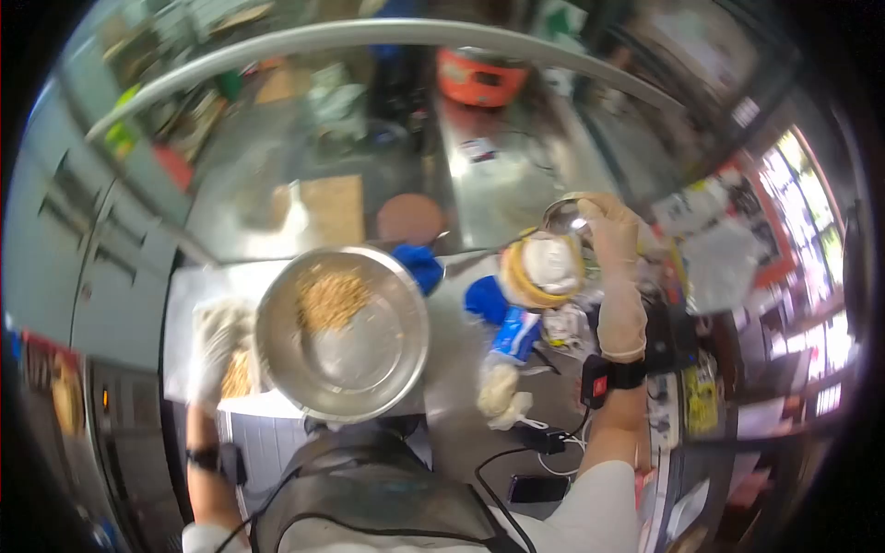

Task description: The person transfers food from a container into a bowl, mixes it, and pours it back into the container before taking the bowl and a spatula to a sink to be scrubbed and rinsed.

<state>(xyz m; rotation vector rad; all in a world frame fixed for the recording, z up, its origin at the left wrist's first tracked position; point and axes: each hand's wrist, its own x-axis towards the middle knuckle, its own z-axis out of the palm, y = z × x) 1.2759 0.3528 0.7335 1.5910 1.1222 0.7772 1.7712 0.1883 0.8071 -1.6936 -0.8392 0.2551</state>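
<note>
In the head view a wide steel bowl [406, 355] stands in front of me, with a heap of tan, crumbly food [334, 300] on its far inner side. My left hand [218, 355], in a pale glove, is left of the bowl. It rests at a light-coloured container or bag [247, 318] with more of the tan pieces [237, 376] in it; blur hides its fingers. Out to the right, my gloved right hand [610, 226] is closed on the rim of a small shiny metal bowl [559, 217]. That bowl is held above a yellow-rimmed tub [530, 293] with a white bag inside.
Near the tub lie a blue packet [515, 335], a knotted pale bag [499, 392] and blue cloth [419, 267]. A phone [538, 488] and cables lie by my right arm. Behind are a brown board [334, 210], a round reddish disc [411, 218] and an orange container [480, 77].
</note>
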